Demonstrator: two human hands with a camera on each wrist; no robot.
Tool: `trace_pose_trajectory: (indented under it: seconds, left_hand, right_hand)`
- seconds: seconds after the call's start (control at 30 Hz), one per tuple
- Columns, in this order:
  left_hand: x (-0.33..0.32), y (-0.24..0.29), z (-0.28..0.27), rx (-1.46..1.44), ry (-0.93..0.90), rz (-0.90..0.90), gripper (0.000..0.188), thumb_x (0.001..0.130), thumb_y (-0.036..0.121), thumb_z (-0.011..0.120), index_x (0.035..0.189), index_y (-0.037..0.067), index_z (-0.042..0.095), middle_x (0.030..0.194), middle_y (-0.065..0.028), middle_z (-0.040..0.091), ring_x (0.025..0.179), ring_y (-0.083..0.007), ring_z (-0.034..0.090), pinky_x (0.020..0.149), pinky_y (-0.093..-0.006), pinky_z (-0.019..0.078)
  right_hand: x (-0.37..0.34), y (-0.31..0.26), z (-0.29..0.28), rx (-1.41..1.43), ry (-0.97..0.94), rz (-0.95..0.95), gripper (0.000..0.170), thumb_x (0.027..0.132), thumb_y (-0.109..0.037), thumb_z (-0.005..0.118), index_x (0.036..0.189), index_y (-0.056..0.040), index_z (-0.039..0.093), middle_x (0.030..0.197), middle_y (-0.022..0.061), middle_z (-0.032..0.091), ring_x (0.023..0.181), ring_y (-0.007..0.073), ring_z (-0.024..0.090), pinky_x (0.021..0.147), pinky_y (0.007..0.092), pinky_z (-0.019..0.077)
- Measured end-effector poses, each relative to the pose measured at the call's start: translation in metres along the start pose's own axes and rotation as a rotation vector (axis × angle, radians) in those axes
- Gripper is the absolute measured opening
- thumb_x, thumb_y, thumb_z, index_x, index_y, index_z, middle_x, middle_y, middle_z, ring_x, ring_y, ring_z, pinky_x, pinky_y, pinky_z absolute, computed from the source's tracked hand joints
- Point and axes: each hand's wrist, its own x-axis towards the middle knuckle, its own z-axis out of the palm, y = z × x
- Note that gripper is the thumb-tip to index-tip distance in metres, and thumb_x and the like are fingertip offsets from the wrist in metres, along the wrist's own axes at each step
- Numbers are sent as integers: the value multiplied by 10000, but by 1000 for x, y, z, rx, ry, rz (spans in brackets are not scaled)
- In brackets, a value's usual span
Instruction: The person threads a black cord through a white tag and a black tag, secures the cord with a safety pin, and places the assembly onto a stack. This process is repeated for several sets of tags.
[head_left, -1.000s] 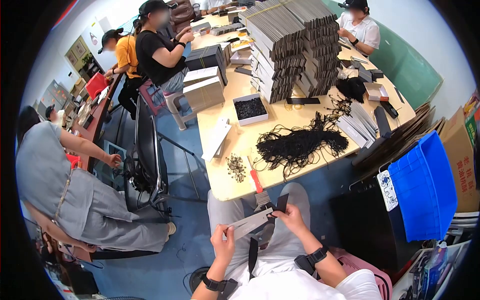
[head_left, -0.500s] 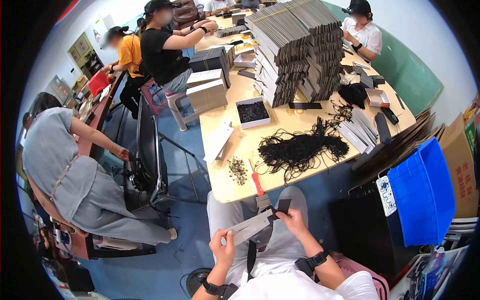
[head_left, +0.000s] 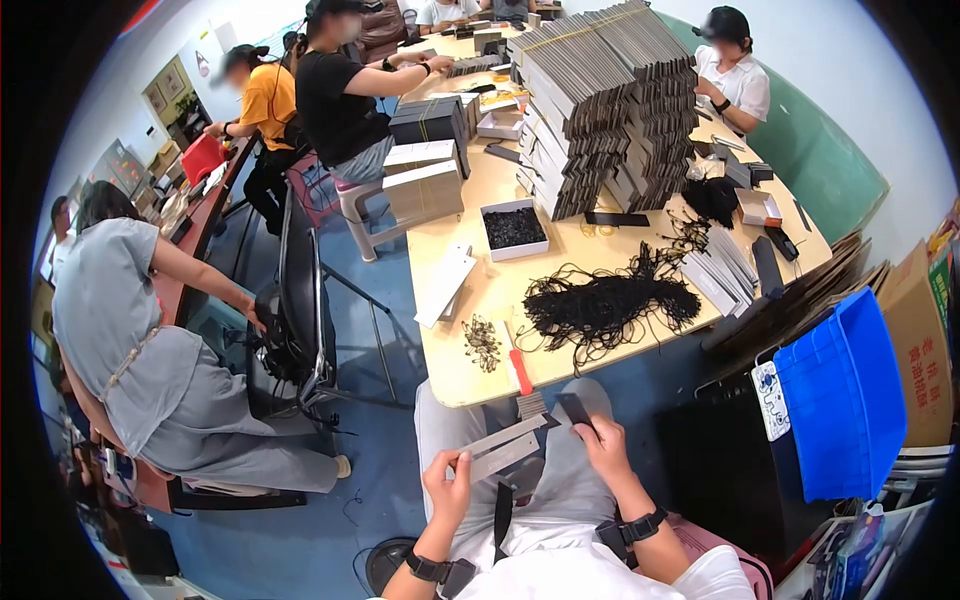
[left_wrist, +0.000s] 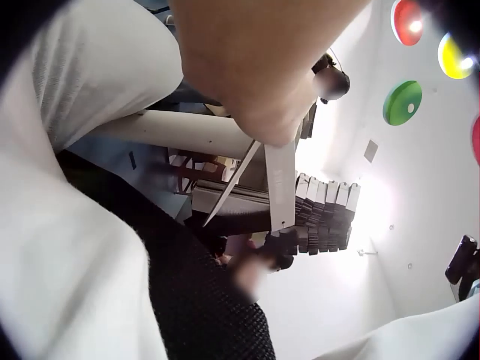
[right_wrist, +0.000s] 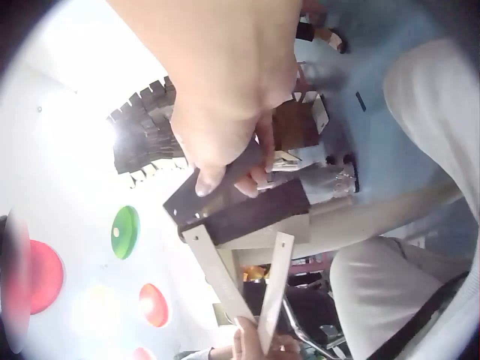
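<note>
The left hand pinches the ends of two pale grey strips that fan apart toward the right; both strips also show in the right wrist view. Thumb and fingers of the right hand pinch a dark strip, held a little apart from the pale ones. In the right wrist view the right hand grips this dark piece, with another dark block beside it. A stack of thin grey pieces lies between the knees at the table edge. The left hand's fingertips are hidden in the left wrist view.
On the table lie a red-handled tool, small metal pieces, a heap of black cords, a white box of black bits and tall strip stacks. A blue bin stands right; a chair and several people are around.
The right hand has moved slightly right with the dark strip, away from the pale strips. The pale strips have fanned apart. A person at left leans with an arm further toward the chair.
</note>
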Motion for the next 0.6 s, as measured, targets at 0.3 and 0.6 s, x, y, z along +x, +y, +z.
trace_pose_trajectory:
  seconds: [0.3, 0.6]
  left_hand:
    - [2, -21, 9, -96, -64, -127, 169, 893, 105, 639, 792, -22, 596, 643, -39, 558, 624, -96, 501, 598, -256, 418]
    - [-8, -38, 6, -129, -178, -194, 174, 912, 130, 633, 813, -5, 588, 721, 28, 548, 635, -42, 433, 568, -209, 359]
  right_hand:
    - [3, -9, -10, 164, -361, 166, 127, 834, -51, 669, 949, 2, 666, 783, 119, 683, 686, 234, 678, 633, 312, 507]
    - [3, -12, 5, 69, -29, 0, 139, 793, -71, 722, 911, -21, 668, 854, 128, 696, 736, 279, 686, 632, 327, 517]
